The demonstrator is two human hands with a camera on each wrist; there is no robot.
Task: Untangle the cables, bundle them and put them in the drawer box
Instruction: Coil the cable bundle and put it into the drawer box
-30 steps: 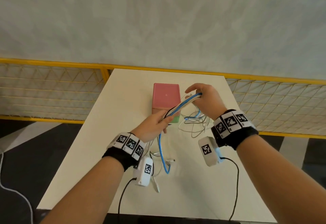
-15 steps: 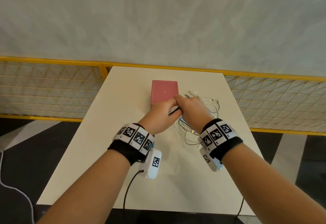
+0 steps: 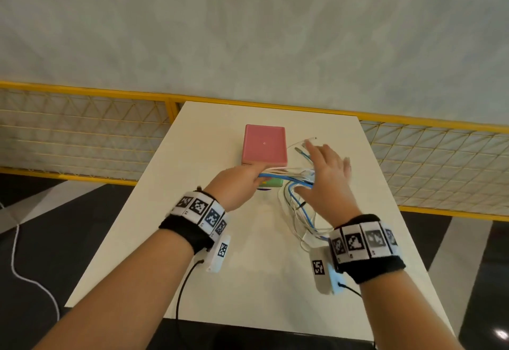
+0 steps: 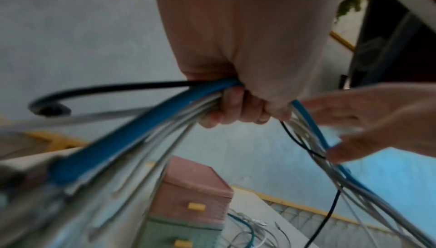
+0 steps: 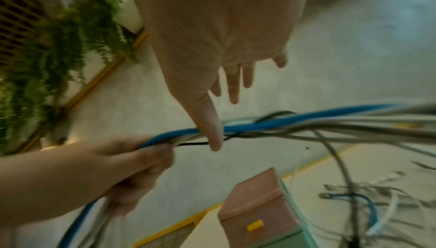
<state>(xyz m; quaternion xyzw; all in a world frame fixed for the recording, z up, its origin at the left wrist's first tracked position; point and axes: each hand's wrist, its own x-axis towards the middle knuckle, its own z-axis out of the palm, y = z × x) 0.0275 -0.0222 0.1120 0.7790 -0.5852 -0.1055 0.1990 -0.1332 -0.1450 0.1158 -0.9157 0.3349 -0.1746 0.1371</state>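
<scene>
Our left hand (image 3: 239,184) is clenched round a gathered run of cables (image 3: 286,175), blue (image 4: 132,130), white and one thin black (image 4: 118,86), held in the air in the middle of the head view, just in front of the drawer box (image 3: 264,144). Our right hand (image 3: 323,179) is spread wide with straight fingers; its thumb (image 5: 211,130) lies across the blue strand, curled round nothing.

What could go wrong, as we judge it: with only one fist on the run, the stiff blue cable may spring out and undo the gathering. The black wire crosses the others near the thumb and could stay knotted inside the bundle. The loose ends (image 3: 303,217) trailing on the table (image 3: 220,281) below the right hand could snag each other or drag against the box and shift it.

The held run's long axis lies left to right across the head view, then droops toward the lower right. The box's yellow handles (image 4: 195,207) show both drawers closed.
</scene>
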